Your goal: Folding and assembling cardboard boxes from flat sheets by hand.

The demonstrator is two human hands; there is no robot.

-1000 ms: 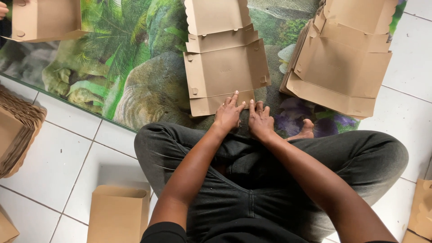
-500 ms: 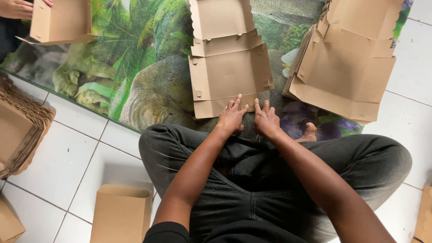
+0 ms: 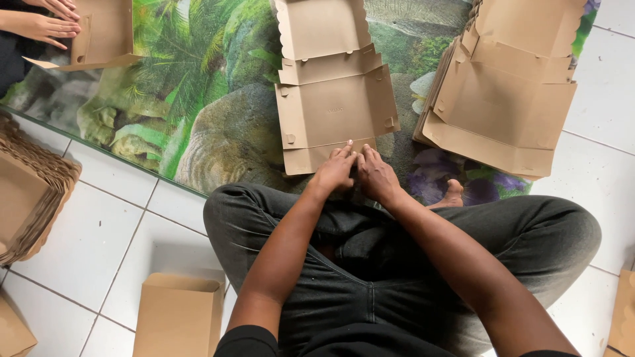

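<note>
A flat brown cardboard box blank (image 3: 334, 106) lies unfolded on a printed mat (image 3: 198, 112) in front of my crossed legs. My left hand (image 3: 335, 169) and my right hand (image 3: 376, 174) rest side by side on the blank's near flap, fingers curled and pressing its edge. Both hands touch each other at the fingertips.
A stack of flat blanks (image 3: 509, 99) lies at the right on the mat. A folded box (image 3: 177, 317) stands on the white tiles at my left knee, and a pile of boxes (image 3: 30, 198) sits far left. Another person's hands (image 3: 46, 20) hold a blank (image 3: 102, 33) top left.
My fingers have drawn together and curled on the near flap; before, they lay spread flat on it. The camera view has shifted slightly.
</note>
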